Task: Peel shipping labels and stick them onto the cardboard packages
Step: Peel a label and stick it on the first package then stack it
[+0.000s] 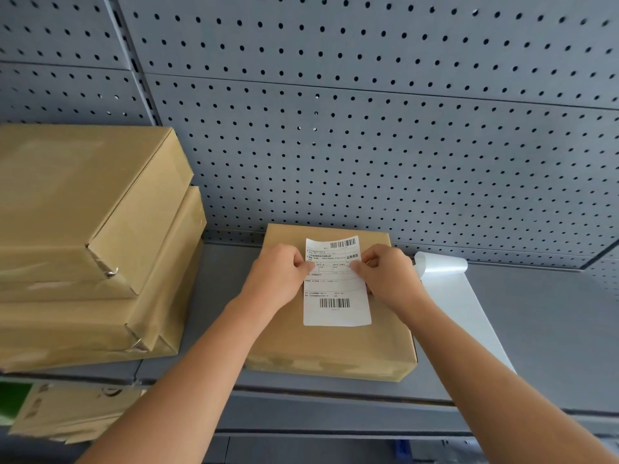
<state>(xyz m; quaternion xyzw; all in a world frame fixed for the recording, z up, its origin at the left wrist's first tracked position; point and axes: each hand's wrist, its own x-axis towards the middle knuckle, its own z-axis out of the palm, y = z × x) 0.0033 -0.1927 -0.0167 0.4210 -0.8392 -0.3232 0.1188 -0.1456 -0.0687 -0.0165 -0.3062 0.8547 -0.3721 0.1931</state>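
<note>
- On the shelf [214, 329], a shipping label [336, 289] lies on a cardboard package [335, 346].
- Left hand [278, 279] pinches the label's left edge.
- Right hand [390, 276] pinches its right edge.

The only print is on the white rectangular paper shipping label [336, 289], which lies on the flat brown cardboard package [335, 346]. One black barcode runs along the label's top right corner and a second crosses its lower half. Between them, ruled boxes hold rows of small Chinese characters and a string of digits, all too fine to read. Bolder characters stand at the right edge. A crumpled brown cardboard box [67, 413] below the shelf's front left corner bears dark, illegible marks.
</note>
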